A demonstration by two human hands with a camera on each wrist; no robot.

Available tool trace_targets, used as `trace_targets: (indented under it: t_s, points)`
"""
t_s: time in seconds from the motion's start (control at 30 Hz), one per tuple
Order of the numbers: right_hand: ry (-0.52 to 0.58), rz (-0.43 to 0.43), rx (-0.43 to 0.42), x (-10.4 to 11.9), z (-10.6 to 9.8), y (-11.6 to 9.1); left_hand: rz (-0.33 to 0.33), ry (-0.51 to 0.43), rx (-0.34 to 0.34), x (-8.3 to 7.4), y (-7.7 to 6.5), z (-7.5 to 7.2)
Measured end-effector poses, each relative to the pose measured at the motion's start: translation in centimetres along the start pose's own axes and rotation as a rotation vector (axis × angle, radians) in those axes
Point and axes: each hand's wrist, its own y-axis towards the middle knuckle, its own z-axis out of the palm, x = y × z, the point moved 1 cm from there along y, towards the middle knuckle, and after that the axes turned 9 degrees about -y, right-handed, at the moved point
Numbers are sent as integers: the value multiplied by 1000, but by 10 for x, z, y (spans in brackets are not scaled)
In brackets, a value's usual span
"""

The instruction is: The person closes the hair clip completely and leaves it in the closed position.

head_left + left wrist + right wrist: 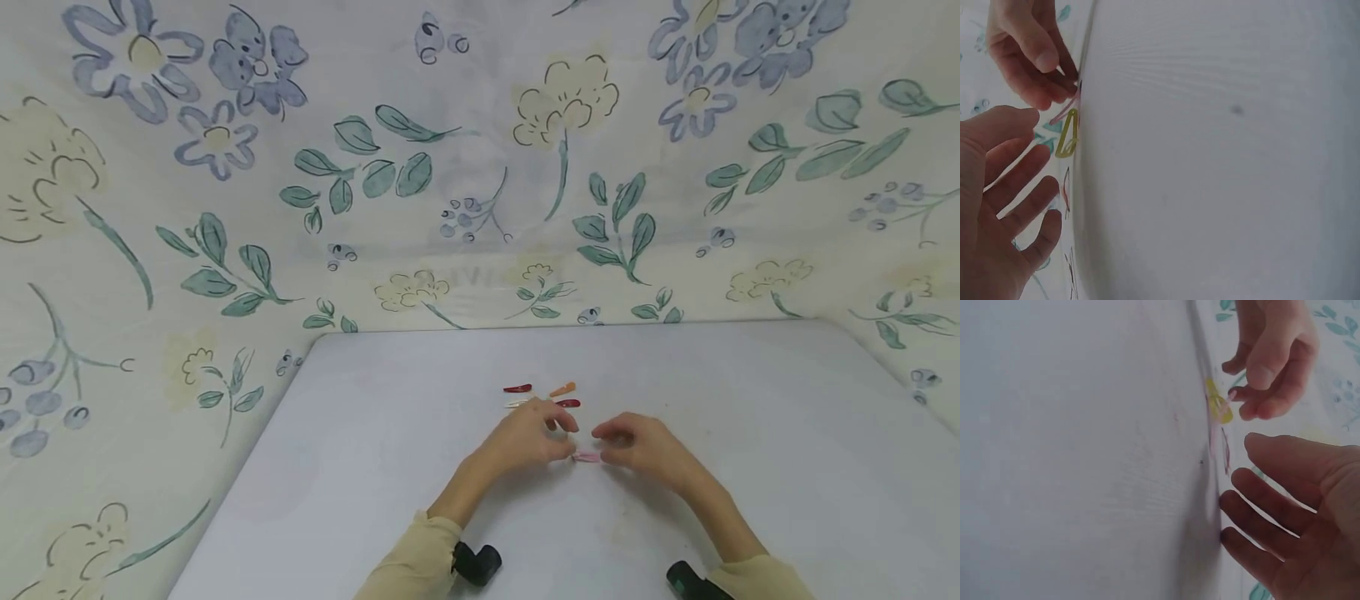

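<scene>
A pink hair clip lies on the white table between the two hands. My left hand is just left of it, fingers bent loosely and thumb apart from them. On the clip's right side is my right hand, its fingertips close to the clip's end and its thumb apart from its fingers. Both wrist views show a yellow snap clip by the pink one; in the head view the left hand mostly hides it. No clip is visible within either hand's fingers.
Beyond the left hand lie a dark red clip, an orange clip, a second red clip and a pale clip. Flower-patterned cloth rises behind the table.
</scene>
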Motion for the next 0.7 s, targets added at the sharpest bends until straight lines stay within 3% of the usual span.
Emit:
trace_targets:
  t_s: [0.1,0.37,0.7]
  points:
    - [-24,1,-5,1,4,-1,7,51,27,1,2,3]
    - [-89,25,-21,3,9,-3,106,229,56,0,5,10]
    - [-138,45,-39,5,11,-6,112,299,37,-3,4,14]
